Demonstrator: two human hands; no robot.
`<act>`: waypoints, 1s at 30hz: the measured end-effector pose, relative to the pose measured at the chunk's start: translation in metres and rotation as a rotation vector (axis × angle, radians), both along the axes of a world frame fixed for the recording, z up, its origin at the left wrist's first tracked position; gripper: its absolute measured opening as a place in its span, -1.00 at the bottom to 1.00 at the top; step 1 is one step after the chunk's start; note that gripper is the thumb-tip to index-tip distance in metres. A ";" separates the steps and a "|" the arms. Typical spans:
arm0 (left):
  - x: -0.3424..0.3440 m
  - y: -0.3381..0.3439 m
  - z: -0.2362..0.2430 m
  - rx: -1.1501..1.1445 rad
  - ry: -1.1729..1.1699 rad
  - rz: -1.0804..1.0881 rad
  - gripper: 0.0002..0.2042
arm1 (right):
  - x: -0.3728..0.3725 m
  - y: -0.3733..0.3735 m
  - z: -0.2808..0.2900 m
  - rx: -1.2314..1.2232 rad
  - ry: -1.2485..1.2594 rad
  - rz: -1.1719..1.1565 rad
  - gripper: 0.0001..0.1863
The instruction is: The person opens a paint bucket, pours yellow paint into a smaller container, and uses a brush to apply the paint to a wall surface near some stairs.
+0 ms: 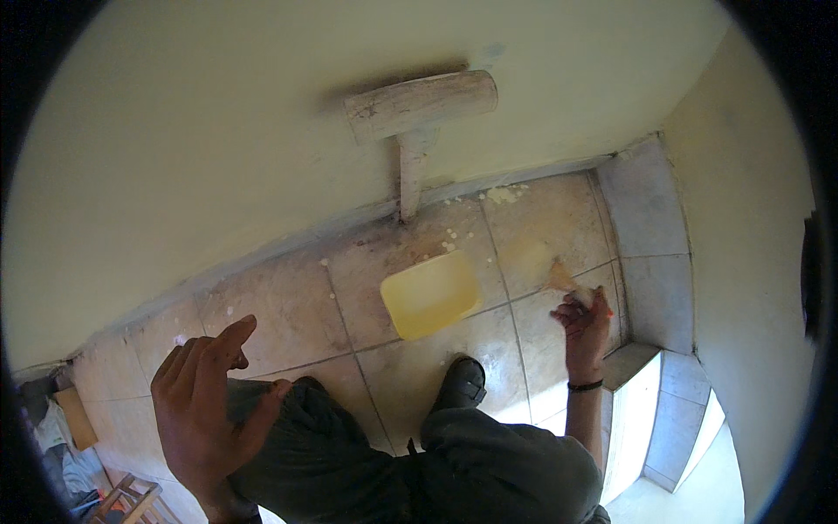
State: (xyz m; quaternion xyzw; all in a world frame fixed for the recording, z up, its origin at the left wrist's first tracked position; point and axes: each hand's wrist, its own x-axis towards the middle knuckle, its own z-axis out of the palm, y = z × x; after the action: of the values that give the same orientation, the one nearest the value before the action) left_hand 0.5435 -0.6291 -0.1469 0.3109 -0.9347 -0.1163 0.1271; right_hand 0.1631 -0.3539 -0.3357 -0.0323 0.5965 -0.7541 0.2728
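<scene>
Head view, left hand (208, 403) loosely spread, empty, right hand (587, 327) curled round blurred brush (561, 277), yellow tub (396, 307) left of brush.

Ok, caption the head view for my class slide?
Right hand holds what looks like a brush over tiles, right of a yellow tub, while the left hand hovers open.
</scene>
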 end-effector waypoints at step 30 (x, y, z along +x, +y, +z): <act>0.006 -0.003 -0.001 0.084 0.035 0.040 -0.43 | 0.056 -0.118 -0.043 0.879 1.094 0.664 -0.68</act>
State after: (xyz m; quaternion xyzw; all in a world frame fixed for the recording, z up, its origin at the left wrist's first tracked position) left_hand 0.5494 -0.6320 -0.1477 0.3325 -0.9202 -0.1584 0.1324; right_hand 0.2196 -0.4717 -0.3791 -0.4661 0.8497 -0.2039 0.1390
